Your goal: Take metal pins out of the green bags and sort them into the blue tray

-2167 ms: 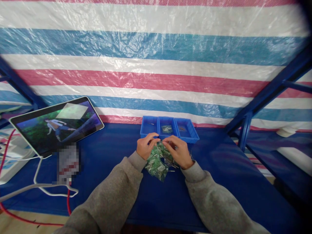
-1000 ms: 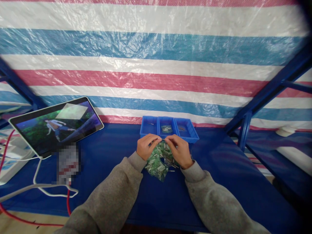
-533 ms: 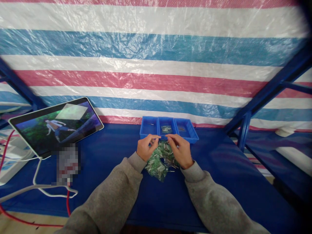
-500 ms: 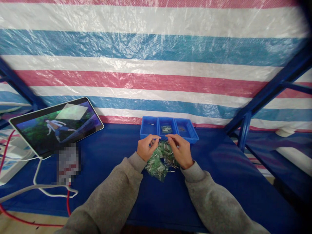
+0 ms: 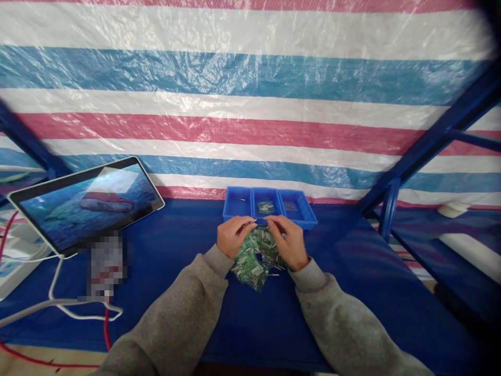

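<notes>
My left hand is closed in a pinch, with a small, bright, slim metal pin showing at its fingertips. Facing it, a short gap away, my right hand has thumb and fingers pressed together; whatever they hold is too small to make out. Under and between both hands lies a pile of small green-tinted clear plastic bags with slim metal pieces in them. A loose metal pin lies at the pile's near edge. Just beyond my fingertips stands a blue three-compartment tray.
In the tray, the left compartment has a thin pin, the middle one a small bag, the right one small pieces. A tablet playing video leans at left, near white and red cables. Blue metal posts frame the table.
The pinched fingers have shifted only slightly, and a bright sliver now shows more at my left fingertips. The whole view has moved a little, and the tablet's picture differs.
</notes>
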A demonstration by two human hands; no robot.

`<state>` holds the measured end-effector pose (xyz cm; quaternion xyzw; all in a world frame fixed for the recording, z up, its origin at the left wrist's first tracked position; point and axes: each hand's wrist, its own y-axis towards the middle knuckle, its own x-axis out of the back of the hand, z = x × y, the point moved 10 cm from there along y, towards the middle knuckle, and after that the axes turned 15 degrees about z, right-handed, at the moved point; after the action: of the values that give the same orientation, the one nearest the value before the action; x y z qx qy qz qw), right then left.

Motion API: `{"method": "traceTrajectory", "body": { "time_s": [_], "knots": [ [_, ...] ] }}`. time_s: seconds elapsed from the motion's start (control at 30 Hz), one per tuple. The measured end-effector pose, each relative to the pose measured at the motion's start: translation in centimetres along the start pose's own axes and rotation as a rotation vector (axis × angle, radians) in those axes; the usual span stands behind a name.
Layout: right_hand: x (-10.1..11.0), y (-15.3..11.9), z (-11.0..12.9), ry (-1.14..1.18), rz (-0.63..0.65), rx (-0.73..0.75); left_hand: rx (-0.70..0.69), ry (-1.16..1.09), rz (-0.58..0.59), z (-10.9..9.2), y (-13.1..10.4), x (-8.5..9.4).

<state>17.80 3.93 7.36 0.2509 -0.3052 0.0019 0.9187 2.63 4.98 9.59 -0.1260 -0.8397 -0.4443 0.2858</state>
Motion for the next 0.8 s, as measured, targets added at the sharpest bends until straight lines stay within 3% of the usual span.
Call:
{"method": "traceTrajectory", "body": {
  "time_s": [0.23, 0.53, 0.8],
  "knots": [
    [0.1, 0.1, 0.2, 0.0, -0.004, 0.015, -0.024, -0.058, 0.026, 0.1, 0.1, -0.2],
    [-0.7, 0.0, 0.6, 0.011, 0.061, 0.04, 0.103, -0.091, 0.041, 1.4, -0.1, -0.6],
    [-1.2, 0.0, 1.1, -0.008, 0.104, 0.08, 0.099, -0.082, 0.072, 1.3, 0.0, -1.0]
  ]
}}
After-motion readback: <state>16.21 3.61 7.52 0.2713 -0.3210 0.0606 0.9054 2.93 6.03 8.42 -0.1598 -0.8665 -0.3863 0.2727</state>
